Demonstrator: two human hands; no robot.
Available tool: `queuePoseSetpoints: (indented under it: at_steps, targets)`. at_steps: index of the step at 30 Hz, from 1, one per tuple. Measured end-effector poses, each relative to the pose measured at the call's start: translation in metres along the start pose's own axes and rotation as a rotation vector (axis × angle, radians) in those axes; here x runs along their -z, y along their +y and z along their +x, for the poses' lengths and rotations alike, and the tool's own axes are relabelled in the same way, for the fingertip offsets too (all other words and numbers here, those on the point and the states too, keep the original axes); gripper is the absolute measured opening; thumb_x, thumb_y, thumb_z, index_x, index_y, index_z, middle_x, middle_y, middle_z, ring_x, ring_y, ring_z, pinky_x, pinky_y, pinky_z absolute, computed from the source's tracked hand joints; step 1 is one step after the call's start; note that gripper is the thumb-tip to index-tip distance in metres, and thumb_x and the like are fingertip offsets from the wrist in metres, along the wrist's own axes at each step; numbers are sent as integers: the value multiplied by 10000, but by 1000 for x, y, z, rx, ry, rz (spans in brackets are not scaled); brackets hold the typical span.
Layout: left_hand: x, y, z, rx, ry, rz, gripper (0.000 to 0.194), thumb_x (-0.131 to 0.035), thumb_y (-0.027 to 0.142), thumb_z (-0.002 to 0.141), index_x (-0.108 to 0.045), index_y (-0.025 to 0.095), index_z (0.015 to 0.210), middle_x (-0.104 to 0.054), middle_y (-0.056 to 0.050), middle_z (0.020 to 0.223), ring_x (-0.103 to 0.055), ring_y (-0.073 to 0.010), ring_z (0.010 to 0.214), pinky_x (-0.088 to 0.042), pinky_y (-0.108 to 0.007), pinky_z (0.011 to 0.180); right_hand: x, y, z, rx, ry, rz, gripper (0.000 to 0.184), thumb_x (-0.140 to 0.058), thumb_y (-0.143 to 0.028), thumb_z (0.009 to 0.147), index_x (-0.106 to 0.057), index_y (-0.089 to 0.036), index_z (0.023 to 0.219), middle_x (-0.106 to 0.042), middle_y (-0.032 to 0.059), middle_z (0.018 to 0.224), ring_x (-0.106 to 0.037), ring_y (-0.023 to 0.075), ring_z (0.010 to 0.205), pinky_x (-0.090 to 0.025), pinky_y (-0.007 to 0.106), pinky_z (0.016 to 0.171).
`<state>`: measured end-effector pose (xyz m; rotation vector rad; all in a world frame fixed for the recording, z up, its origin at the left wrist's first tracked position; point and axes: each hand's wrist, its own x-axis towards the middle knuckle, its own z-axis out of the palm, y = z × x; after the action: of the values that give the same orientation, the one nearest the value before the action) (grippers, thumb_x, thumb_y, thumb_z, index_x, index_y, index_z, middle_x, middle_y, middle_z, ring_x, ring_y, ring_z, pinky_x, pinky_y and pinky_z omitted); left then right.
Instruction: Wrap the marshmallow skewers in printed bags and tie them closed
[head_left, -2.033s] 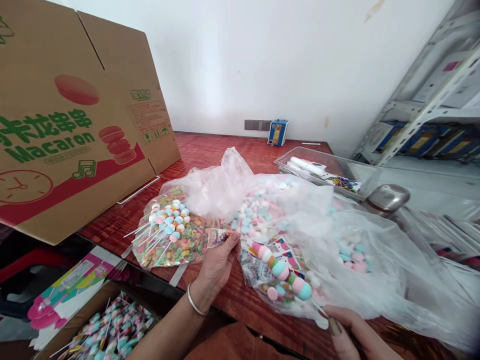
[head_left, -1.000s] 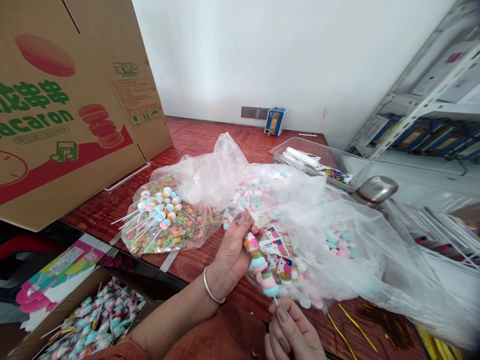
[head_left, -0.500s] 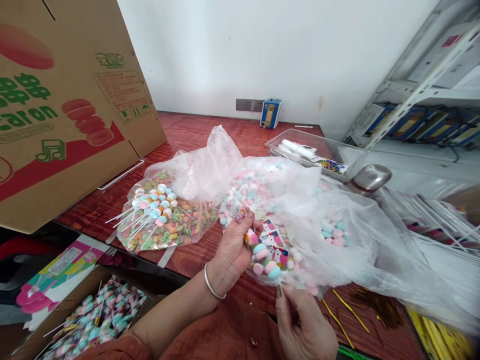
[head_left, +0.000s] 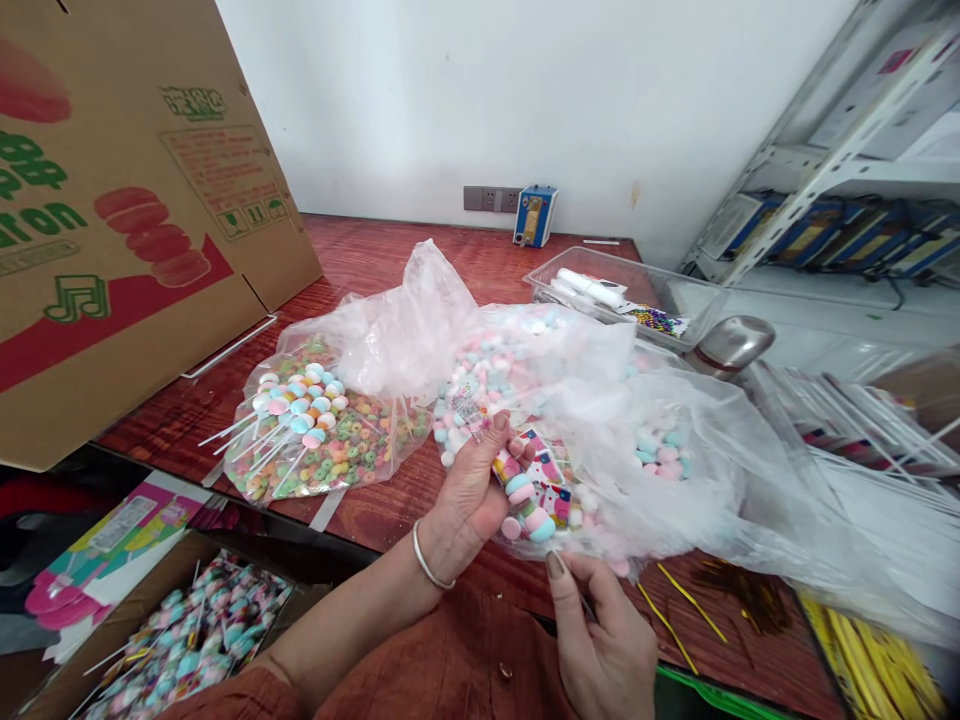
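Note:
My left hand [head_left: 476,485] is closed around a marshmallow pop [head_left: 529,508] in a clear printed wrapper, its pink, blue and yellow pieces hanging below the fingers. The wrapper's top [head_left: 468,404] sticks out above my thumb. Right below the sweets, thumb and forefinger of my right hand [head_left: 600,625] pinch at the pop's lower end, where the stick is mostly hidden. Behind the hands lies a clear bag of pastel marshmallows [head_left: 495,360], with printed wrappers [head_left: 553,505] on it. Further left, several marshmallow pops on white sticks [head_left: 300,405] rest on a bag of ring-shaped candy [head_left: 367,445].
A large carton [head_left: 172,230] stands at the left. Below the table edge, an open box holds many wrapped pops [head_left: 199,630]. A clear plastic bin [head_left: 705,310] and a metal object [head_left: 731,345] sit at the back right. Gold twist ties [head_left: 690,600] lie right of my right hand.
The view has shifted slightly. My right hand stays at the pop's lower end, its fingers a little closer up under the sweets; the left keeps its hold.

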<state>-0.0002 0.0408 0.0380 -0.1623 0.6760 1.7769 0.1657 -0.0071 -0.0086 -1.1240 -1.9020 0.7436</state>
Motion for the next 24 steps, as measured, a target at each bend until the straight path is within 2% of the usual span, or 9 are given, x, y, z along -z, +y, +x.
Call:
queuePoseSetpoints:
  at_steps: [5,7,10,13,16,18,20,22,24]
  targets:
    - [6,-5,1,-37,-71,-27,259,-800,277,761,-672,129,931,-499,64,597,-484,-52,512,-567,-281,779,0,-4,3,-536,-224,571,430,-560,-594,901,-584,-191,752,-366,-74,511,-315,80,438,-248,197,406]
    - [8,-5,2,-32,-102,-42,227,-768,287,796,-666,128,923,-504,63,618,-465,-42,505,-568,-289,796,-3,-3,4,-671,-329,772,463,-572,-635,876,-561,-191,744,-272,-108,486,-223,59,402,-190,186,379]
    - [9,-5,2,-27,-127,-30,219,-752,312,808,-654,138,898,-501,63,631,-460,-42,509,-570,-282,777,-7,-2,4,-768,-408,954,459,-550,-641,883,-554,-200,755,-222,-130,478,-148,47,369,-198,188,357]
    - [9,-6,2,-23,-124,11,220,-777,297,784,-636,146,858,-497,62,636,-464,-47,514,-564,-264,723,-6,-4,5,-582,-340,787,411,-535,-571,919,-570,-197,751,-295,-100,506,-244,68,400,-263,199,392]
    - [8,-7,0,12,-112,39,250,-810,289,747,-611,151,810,-497,58,635,-480,-55,522,-533,-222,621,-2,-3,7,-74,-138,246,289,-542,-365,954,-611,-191,734,-501,-21,587,-459,115,526,-357,226,507]
    - [5,-8,-2,47,-97,43,273,-820,293,734,-596,148,790,-493,53,627,-489,-60,524,-463,-179,516,0,0,9,262,24,-81,156,-576,-229,930,-663,-193,805,-585,4,630,-512,133,570,-370,249,563]
    - [2,-8,-4,75,-85,48,284,-821,293,733,-586,141,782,-492,50,627,-493,-60,521,-403,-162,461,0,3,10,447,125,-263,74,-628,-156,888,-693,-191,889,-613,7,619,-506,139,552,-355,266,567]
    - [-1,-9,-7,80,-86,55,293,-818,304,737,-582,138,787,-497,52,633,-494,-57,518,-432,-174,493,-1,4,9,418,114,-241,64,-638,-169,886,-697,-191,877,-625,16,624,-502,138,546,-348,268,560]
    - [-4,-10,-10,66,-105,59,303,-811,330,744,-583,138,797,-503,56,633,-486,-52,514,-496,-208,588,-2,2,9,163,-6,5,178,-595,-275,927,-666,-191,787,-591,12,604,-493,130,533,-344,254,531]
